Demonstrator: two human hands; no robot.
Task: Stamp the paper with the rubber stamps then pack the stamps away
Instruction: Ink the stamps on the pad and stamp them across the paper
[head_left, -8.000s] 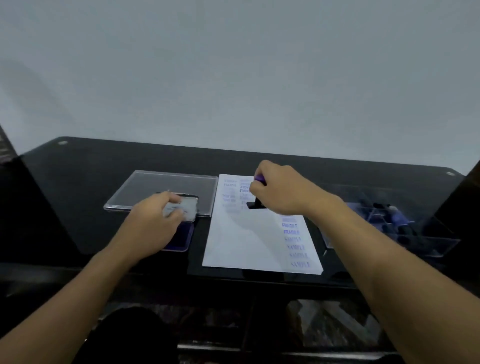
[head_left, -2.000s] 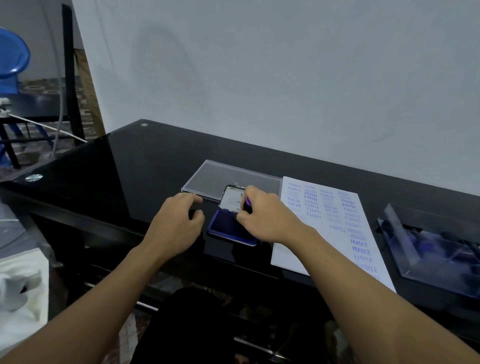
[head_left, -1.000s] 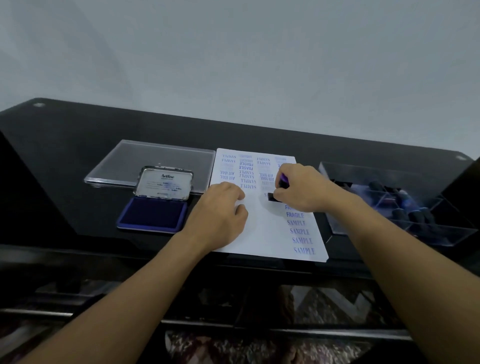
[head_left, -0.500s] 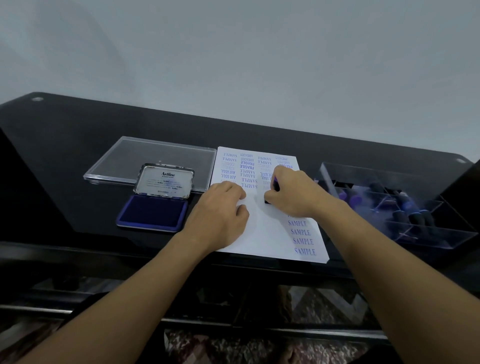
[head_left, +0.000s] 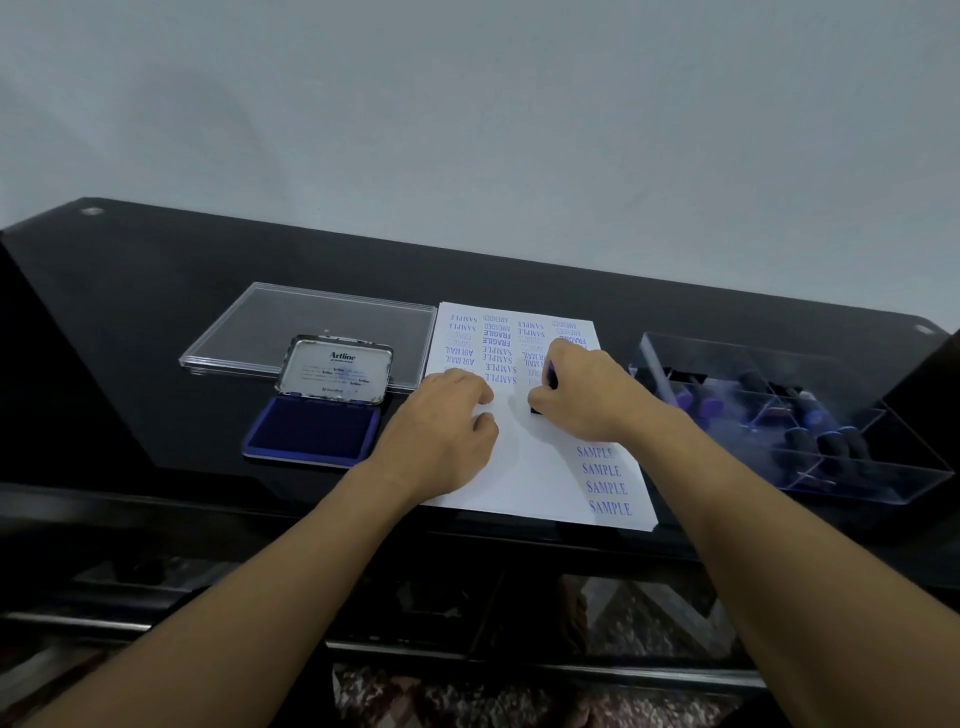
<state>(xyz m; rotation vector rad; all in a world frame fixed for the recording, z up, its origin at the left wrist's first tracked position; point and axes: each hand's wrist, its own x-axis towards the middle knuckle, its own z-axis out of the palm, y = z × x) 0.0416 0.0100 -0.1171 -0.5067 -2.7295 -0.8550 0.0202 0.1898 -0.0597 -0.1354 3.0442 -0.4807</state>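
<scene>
Right hand (head_left: 582, 397) has left the ink pad (head_left: 311, 431); my fingers now grasp the rubber stamp (head_left: 549, 371), pressed on the paper (head_left: 530, 467) near the worktop (head_left: 156, 322) front edge. Left hand (head_left: 441, 431), fingers released, steadies the paper. I judge stamping continues and packing is pending.

Two hands (head_left: 441, 431) (head_left: 576, 397), one paper (head_left: 524, 467), one held stamp (head_left: 550, 375), one ink pad (head_left: 311, 431), one lid (head_left: 311, 317), one box (head_left: 883, 480).

left hand (head_left: 441, 431): bare
right hand (head_left: 582, 400): bare too
forearms (head_left: 260, 597): uncovered behind each hand, as far back as you can see
</scene>
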